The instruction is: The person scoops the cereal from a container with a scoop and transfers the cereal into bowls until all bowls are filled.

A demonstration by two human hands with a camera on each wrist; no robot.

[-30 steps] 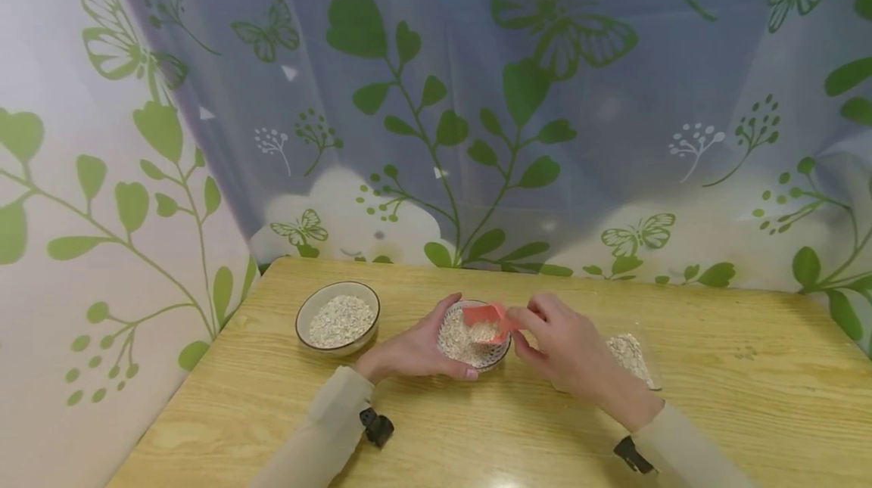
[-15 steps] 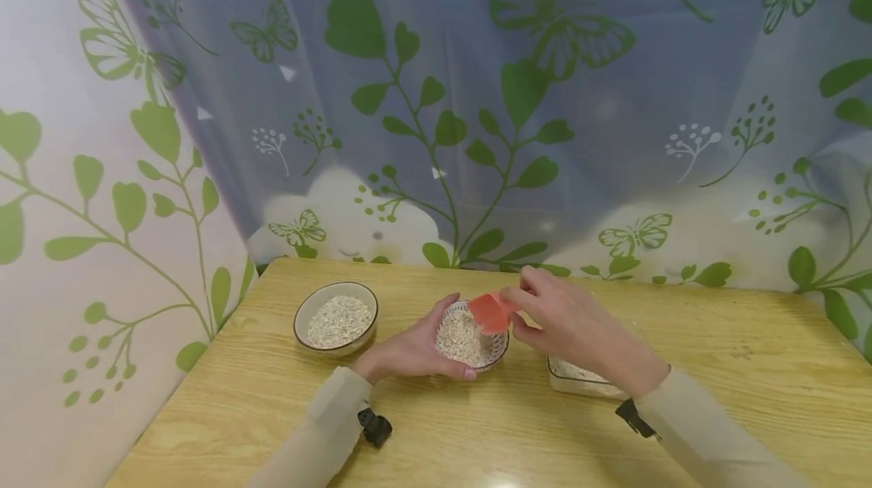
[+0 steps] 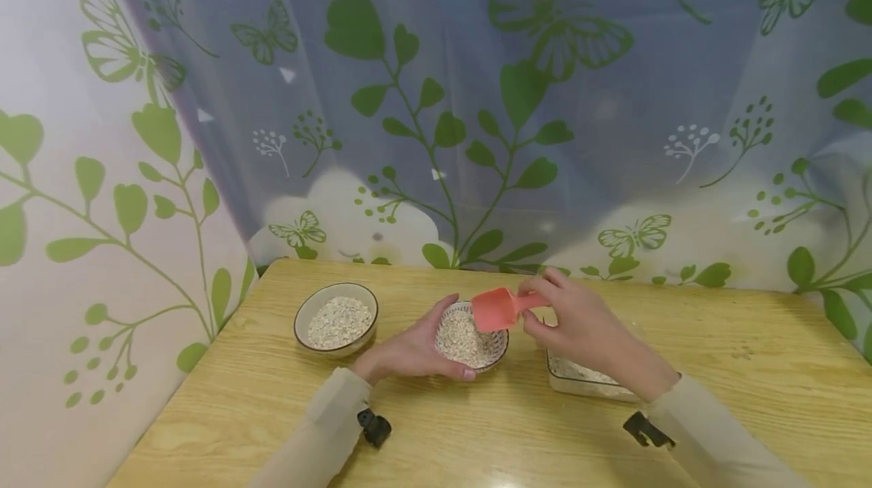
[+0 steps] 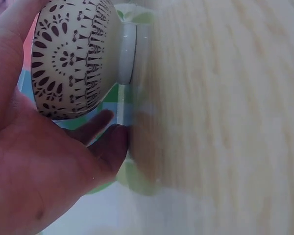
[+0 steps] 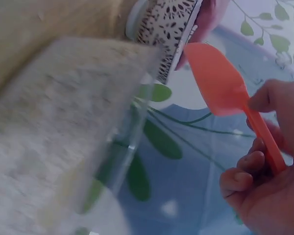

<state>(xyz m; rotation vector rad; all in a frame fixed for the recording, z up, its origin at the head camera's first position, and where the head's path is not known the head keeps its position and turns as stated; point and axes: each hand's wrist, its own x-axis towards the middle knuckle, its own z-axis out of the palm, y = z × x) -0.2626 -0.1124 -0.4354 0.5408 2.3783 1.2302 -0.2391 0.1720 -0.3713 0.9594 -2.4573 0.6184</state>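
Note:
A small bowl [image 3: 501,353] with a dark pattern holds oat flakes [image 3: 462,338] at the middle of the table. My left hand [image 3: 412,350] grips it from the left, thumb at the near side and fingers at the far side. In the left wrist view the patterned bowl [image 4: 68,56] stands on its foot between thumb and fingers. My right hand [image 3: 582,325] pinches the handle of an orange-red scoop [image 3: 495,311], its head tipped over the bowl's right rim. In the right wrist view the curled fingers hold the scoop [image 5: 218,83] with its underside showing.
A larger cream bowl [image 3: 343,352] of oat flakes stands to the left. Beneath my right forearm is a clear rectangular container [image 3: 589,388] of oats, partly hidden by the arm. A curtain [image 3: 613,132] with leaves and butterflies hangs behind the wooden table [image 3: 443,427].
The scoop, earlier holding oats with its hollow facing up, has turned over above the small bowl. My right hand has drawn slightly right; the left hand and its bowl stay put.

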